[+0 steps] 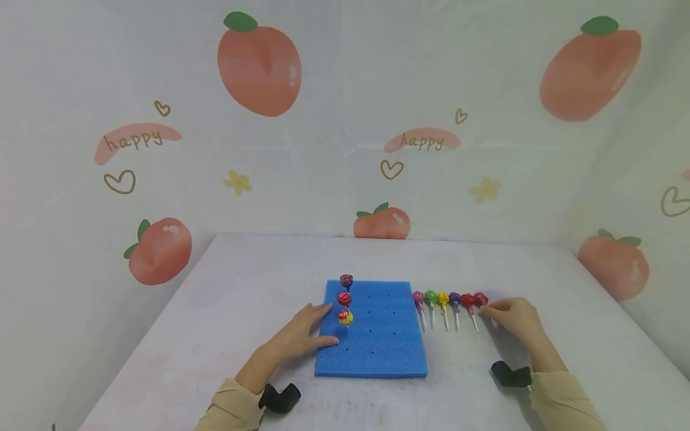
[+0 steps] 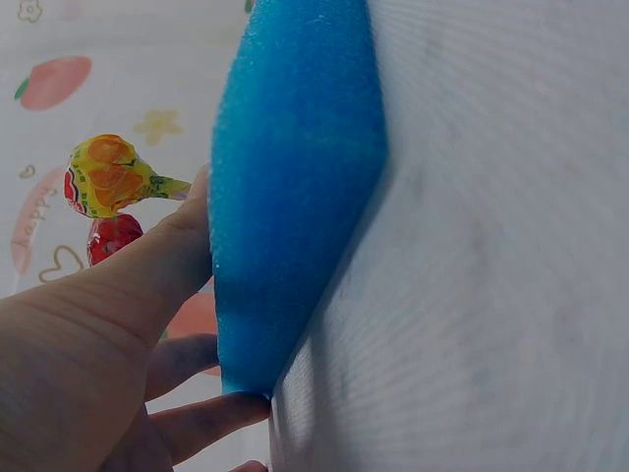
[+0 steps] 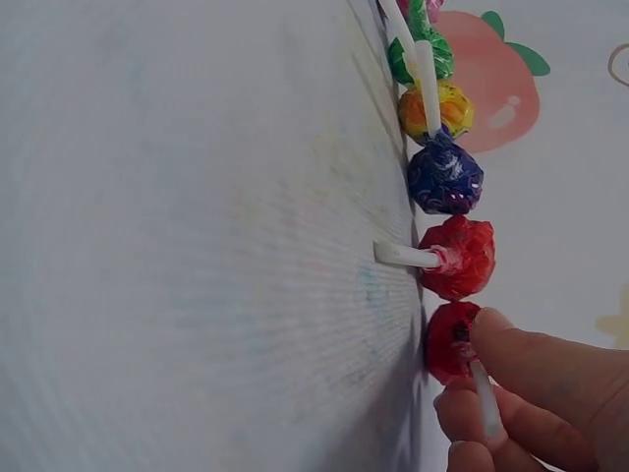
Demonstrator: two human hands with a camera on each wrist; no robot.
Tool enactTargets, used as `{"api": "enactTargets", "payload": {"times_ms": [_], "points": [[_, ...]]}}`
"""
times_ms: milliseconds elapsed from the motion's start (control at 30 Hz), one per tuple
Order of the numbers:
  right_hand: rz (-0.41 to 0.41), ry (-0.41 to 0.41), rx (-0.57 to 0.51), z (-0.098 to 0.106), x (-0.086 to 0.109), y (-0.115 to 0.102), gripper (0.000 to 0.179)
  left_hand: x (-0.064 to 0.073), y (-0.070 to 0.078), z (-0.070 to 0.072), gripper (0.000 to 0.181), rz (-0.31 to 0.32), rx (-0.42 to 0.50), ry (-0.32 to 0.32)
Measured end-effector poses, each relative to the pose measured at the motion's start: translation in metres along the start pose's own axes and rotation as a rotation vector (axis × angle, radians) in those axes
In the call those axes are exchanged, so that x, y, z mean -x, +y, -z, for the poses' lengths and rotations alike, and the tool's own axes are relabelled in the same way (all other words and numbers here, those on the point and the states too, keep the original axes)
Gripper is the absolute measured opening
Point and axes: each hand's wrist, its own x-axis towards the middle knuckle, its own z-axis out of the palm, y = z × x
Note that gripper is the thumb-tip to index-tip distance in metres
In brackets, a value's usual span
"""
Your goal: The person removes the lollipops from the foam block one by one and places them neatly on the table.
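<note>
A blue foam board point(image 1: 377, 353) with small holes lies flat on the table. Three wrapped lollipops stand upright along its left side: a dark one point(image 1: 346, 280), a red one point(image 1: 344, 298) and a yellow-and-red one point(image 1: 345, 317). My left hand point(image 1: 302, 335) rests spread at the board's left edge, thumb and fingertips touching the foam. To the right of the board, at the end of a row of lollipops, my right hand point(image 1: 514, 320) pinches a red lollipop point(image 3: 450, 344) near its head. Its white stick point(image 3: 486, 398) shows beside the fingers.
Beside the held lollipop, the row has another red point(image 1: 468, 302), a purple point(image 1: 455, 298), a yellow point(image 1: 443, 299), a green point(image 1: 430, 297) and a pink lollipop point(image 1: 418, 297), sticks towards me. A white cloth point(image 1: 323, 179) printed with fruit hangs behind the table.
</note>
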Motion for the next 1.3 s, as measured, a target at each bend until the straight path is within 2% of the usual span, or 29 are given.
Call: {"api": "enactTargets", "payload": {"times_ms": [300, 400, 600, 700, 1033, 1300], "points": [[-0.042, -0.012, -0.020, 0.006, 0.004, -0.006, 0.052, -0.001, -0.002, 0.000, 0.077, 0.002, -0.001, -0.005], [-0.017, 0.010, -0.024, 0.007, 0.006, -0.015, 0.050, -0.001, -0.002, 0.000, 0.077, 0.002, -0.002, -0.005], [0.140, 0.097, -0.011, 0.002, 0.011, -0.040, 0.039, -0.002, -0.001, -0.001, 0.077, 0.002, -0.012, 0.005], [0.204, 0.101, -0.042, -0.005, 0.012, -0.055, 0.035, -0.002, -0.002, -0.001, 0.077, 0.000, -0.014, 0.008], [0.398, -0.002, -0.176, -0.037, 0.023, -0.108, 0.026, -0.003, -0.003, -0.002, 0.077, -0.010, -0.014, 0.007], [0.575, -0.097, -0.176, -0.073, 0.031, -0.138, 0.023, -0.002, -0.001, -0.001, 0.077, -0.006, -0.008, 0.008]]}}
